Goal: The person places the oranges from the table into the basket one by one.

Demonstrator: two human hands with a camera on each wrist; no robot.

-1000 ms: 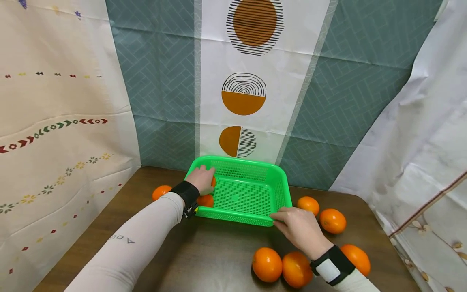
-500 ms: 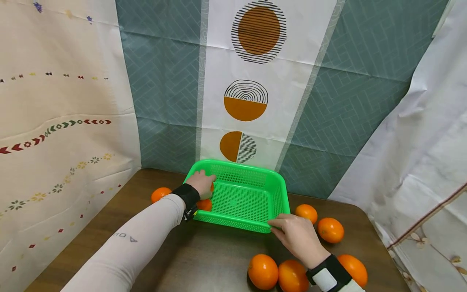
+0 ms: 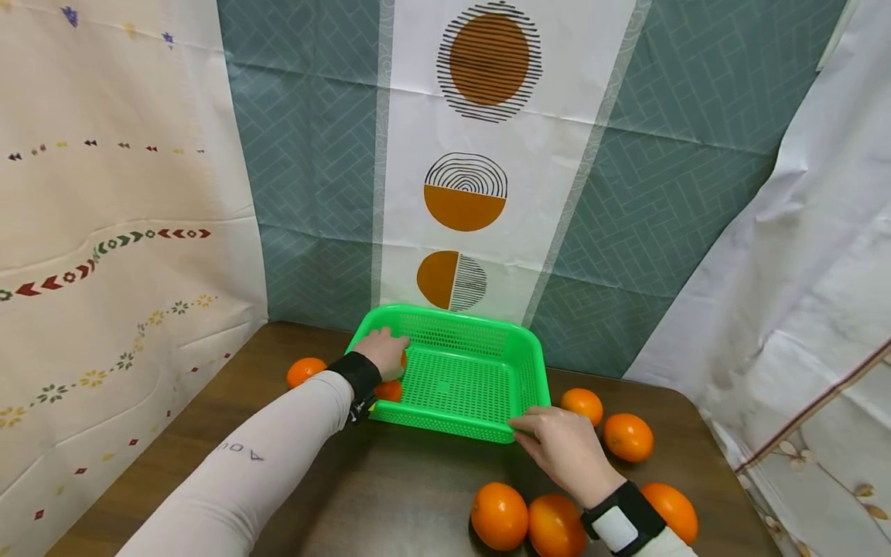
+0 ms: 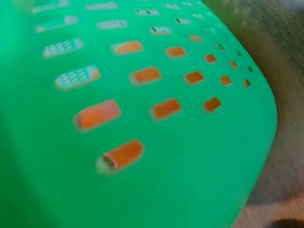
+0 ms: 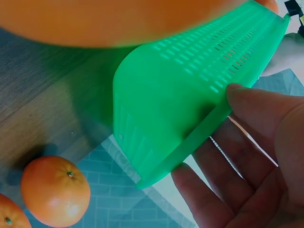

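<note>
A green plastic basket [image 3: 455, 375] stands at the back of the table. My left hand [image 3: 381, 353] reaches over its left side, fingers bent down over an orange [image 3: 404, 360] that shows beside the thumb. Another orange [image 3: 388, 391] sits just below that hand. The left wrist view is filled by the basket's slotted wall [image 4: 190, 156], with orange patches behind the slots; the left fingers are hidden there. At the front right corner, my right hand [image 3: 560, 449] pinches the rim, thumb [image 5: 251, 102] on the outer side and fingers behind it.
Oranges lie right of the basket, one [image 3: 582, 404] behind another [image 3: 628, 437]. Nearer are an orange [image 3: 500, 515], one touching it [image 3: 557, 526], and another [image 3: 670, 510] by the right wrist. One orange [image 3: 306, 371] lies left. A patterned cloth [image 3: 452, 193] hangs behind.
The head view has shifted slightly. Both hands keep their places at the basket, and the oranges lie as before.
</note>
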